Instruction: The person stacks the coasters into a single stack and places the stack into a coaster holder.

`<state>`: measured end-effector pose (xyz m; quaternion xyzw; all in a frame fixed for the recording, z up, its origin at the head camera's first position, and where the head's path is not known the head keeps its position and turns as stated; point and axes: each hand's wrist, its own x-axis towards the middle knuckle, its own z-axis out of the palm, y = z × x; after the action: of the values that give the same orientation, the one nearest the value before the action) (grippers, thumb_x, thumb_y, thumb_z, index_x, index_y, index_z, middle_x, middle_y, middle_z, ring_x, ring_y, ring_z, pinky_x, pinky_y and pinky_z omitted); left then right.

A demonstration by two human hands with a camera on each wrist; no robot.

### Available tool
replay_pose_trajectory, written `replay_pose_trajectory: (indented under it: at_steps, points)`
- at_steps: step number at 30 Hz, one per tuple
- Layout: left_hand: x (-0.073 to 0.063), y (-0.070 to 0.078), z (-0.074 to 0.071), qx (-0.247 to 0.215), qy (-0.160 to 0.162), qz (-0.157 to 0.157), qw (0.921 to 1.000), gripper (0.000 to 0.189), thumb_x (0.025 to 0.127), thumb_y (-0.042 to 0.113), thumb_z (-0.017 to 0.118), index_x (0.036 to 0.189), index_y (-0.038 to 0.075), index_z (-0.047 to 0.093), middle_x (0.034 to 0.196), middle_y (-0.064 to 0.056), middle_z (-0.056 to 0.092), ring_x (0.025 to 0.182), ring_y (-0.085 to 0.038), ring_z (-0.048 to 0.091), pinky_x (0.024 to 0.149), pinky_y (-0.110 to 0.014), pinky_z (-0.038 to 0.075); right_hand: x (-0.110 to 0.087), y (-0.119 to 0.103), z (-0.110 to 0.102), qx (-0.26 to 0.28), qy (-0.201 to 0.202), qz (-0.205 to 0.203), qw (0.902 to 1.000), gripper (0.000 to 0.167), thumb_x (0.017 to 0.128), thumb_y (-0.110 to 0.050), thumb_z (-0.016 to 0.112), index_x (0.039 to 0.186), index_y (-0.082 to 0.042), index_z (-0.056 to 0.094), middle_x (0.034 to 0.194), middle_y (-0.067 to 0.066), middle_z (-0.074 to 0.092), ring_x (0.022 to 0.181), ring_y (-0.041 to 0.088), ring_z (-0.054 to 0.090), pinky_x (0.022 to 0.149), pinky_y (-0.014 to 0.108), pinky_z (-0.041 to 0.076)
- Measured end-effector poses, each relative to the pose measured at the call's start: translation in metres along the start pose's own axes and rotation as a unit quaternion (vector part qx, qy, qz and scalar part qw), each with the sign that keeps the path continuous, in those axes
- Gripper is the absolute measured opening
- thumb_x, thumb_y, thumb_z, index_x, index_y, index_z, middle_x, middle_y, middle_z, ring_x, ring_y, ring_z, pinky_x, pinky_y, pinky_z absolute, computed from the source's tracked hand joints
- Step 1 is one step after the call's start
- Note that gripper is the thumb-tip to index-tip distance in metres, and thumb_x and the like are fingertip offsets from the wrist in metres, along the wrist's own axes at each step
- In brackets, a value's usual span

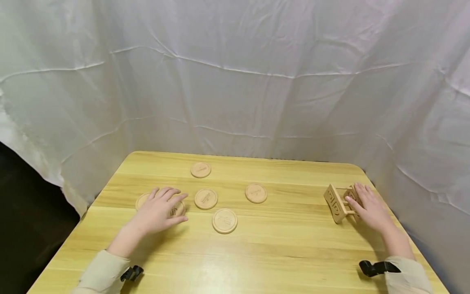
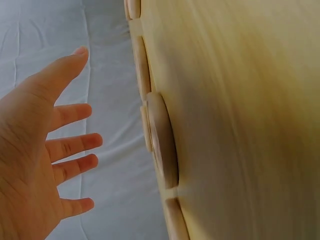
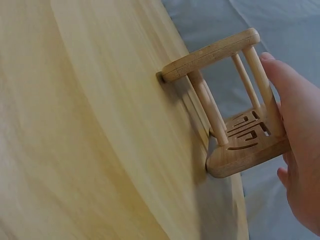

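Note:
My left hand [image 1: 158, 210] hovers above a round wooden coaster [image 1: 178, 209] on the left of the table, its fingers spread and holding nothing. In the left wrist view that hand [image 2: 45, 150] stands apart from the coaster [image 2: 161, 140] nearest it. A second coaster [image 1: 142, 200] is partly covered by the hand. At the right, my right hand [image 1: 372, 210] grips the near-side panel of a wooden coaster holder [image 1: 335, 204] that stands on the table. In the right wrist view the thumb lies by a rod of the holder [image 3: 247, 145], with the other fingers mostly hidden behind its cut-out panel.
Several more coasters lie flat and apart: one [image 1: 200, 169] farther back, one [image 1: 206, 199] beside the left hand, one [image 1: 225, 221] nearer, one [image 1: 256, 193] towards the middle. The wooden table [image 1: 275, 253] meets white curtains [image 1: 235, 94] at its back and sides.

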<state>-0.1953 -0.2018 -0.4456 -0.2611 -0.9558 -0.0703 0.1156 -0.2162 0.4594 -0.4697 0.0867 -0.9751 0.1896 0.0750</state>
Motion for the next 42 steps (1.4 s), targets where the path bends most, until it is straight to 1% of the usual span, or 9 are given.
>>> replay_pose_trajectory:
  at_steps: [4, 9, 13, 19, 24, 27, 34, 38, 42]
  points:
    - [0.006, 0.004, 0.006, -0.005, 0.007, 0.003, 1.0000, 0.071, 0.080, 0.059, 0.070, 0.136, 0.017, 0.056, 0.133, -0.010, 0.058, 0.127, -0.031, 0.049, 0.108, -0.065, 0.031, -0.001, -0.001, 0.001, -0.002, 0.001, 0.005, 1.0000, 0.071, 0.104, -0.039, 0.038, 0.155, 0.001, 0.009, 0.158, 0.031, 0.011, 0.149, 0.043, -0.006, 0.114, 0.068, 0.003]
    - [0.019, 0.008, 0.012, -0.010, 0.004, 0.001, 0.9999, 0.073, 0.079, 0.060, 0.070, 0.136, 0.016, 0.056, 0.132, -0.010, 0.059, 0.127, -0.032, 0.049, 0.110, -0.063, 0.031, -0.001, -0.002, 0.003, -0.006, 0.010, -0.001, 0.9999, 0.069, 0.104, -0.038, 0.038, 0.155, 0.001, 0.010, 0.158, 0.030, 0.011, 0.150, 0.042, -0.005, 0.116, 0.066, 0.001]
    - [0.031, 0.011, 0.017, -0.011, -0.018, -0.010, 0.9997, 0.077, 0.079, 0.062, 0.069, 0.137, 0.015, 0.055, 0.133, -0.010, 0.058, 0.128, -0.033, 0.048, 0.111, -0.063, 0.029, -0.003, -0.002, 0.005, -0.007, 0.017, 0.001, 0.9998, 0.069, 0.104, -0.038, 0.038, 0.154, 0.001, 0.012, 0.158, 0.031, 0.013, 0.150, 0.042, -0.004, 0.115, 0.067, 0.004]
    - [0.048, 0.012, 0.026, -0.032, -0.058, -0.030, 0.9973, 0.084, 0.076, 0.064, 0.070, 0.140, 0.012, 0.052, 0.137, -0.013, 0.055, 0.130, -0.035, 0.046, 0.111, -0.063, 0.030, -0.004, -0.001, 0.006, -0.009, 0.016, 0.003, 0.9998, 0.069, 0.105, -0.038, 0.037, 0.154, 0.002, 0.011, 0.158, 0.031, 0.013, 0.150, 0.042, -0.003, 0.118, 0.063, 0.001]
    - [0.062, 0.013, 0.033, -0.056, -0.096, -0.053, 0.9924, 0.091, 0.073, 0.065, 0.072, 0.143, 0.012, 0.048, 0.141, -0.014, 0.051, 0.133, -0.036, 0.043, 0.113, -0.062, 0.028, -0.002, -0.001, 0.005, -0.014, 0.011, 0.003, 0.9998, 0.069, 0.105, -0.039, 0.037, 0.154, 0.001, 0.010, 0.158, 0.030, 0.013, 0.151, 0.040, -0.003, 0.117, 0.065, 0.002]
    - [0.068, 0.014, 0.036, -0.072, -0.115, -0.069, 0.9883, 0.095, 0.070, 0.064, 0.075, 0.144, 0.011, 0.047, 0.143, -0.015, 0.050, 0.135, -0.036, 0.041, 0.113, -0.062, 0.027, -0.002, -0.001, 0.004, -0.019, 0.008, 0.004, 0.9998, 0.069, 0.105, -0.039, 0.036, 0.155, 0.000, 0.009, 0.159, 0.029, 0.011, 0.151, 0.039, -0.004, 0.119, 0.061, -0.003]
    - [0.077, 0.018, 0.035, -0.096, -0.164, -0.092, 0.9775, 0.096, 0.071, 0.058, 0.078, 0.145, 0.009, 0.044, 0.145, -0.016, 0.047, 0.138, -0.037, 0.036, 0.115, -0.062, 0.024, -0.003, -0.003, 0.004, -0.026, 0.002, 0.006, 0.9996, 0.070, 0.105, -0.040, 0.035, 0.155, 0.000, 0.006, 0.159, 0.027, 0.010, 0.150, 0.040, -0.005, 0.121, 0.051, -0.011]
    - [0.080, 0.019, 0.034, -0.097, -0.177, -0.095, 0.9748, 0.093, 0.072, 0.055, 0.079, 0.145, 0.007, 0.045, 0.145, -0.018, 0.046, 0.138, -0.039, 0.034, 0.114, -0.063, 0.026, -0.003, -0.004, 0.003, -0.031, -0.001, 0.010, 0.9995, 0.071, 0.105, -0.041, 0.035, 0.155, -0.001, 0.006, 0.159, 0.027, 0.010, 0.150, 0.040, -0.005, 0.121, 0.053, -0.008]
    - [0.080, 0.018, 0.035, -0.096, -0.175, -0.094, 0.9753, 0.091, 0.072, 0.054, 0.079, 0.143, 0.007, 0.047, 0.145, -0.018, 0.046, 0.137, -0.040, 0.035, 0.112, -0.062, 0.027, -0.003, -0.003, 0.003, -0.037, -0.001, 0.015, 0.9992, 0.071, 0.104, -0.042, 0.035, 0.155, -0.002, 0.005, 0.160, 0.026, 0.010, 0.151, 0.039, -0.004, 0.120, 0.058, -0.002]
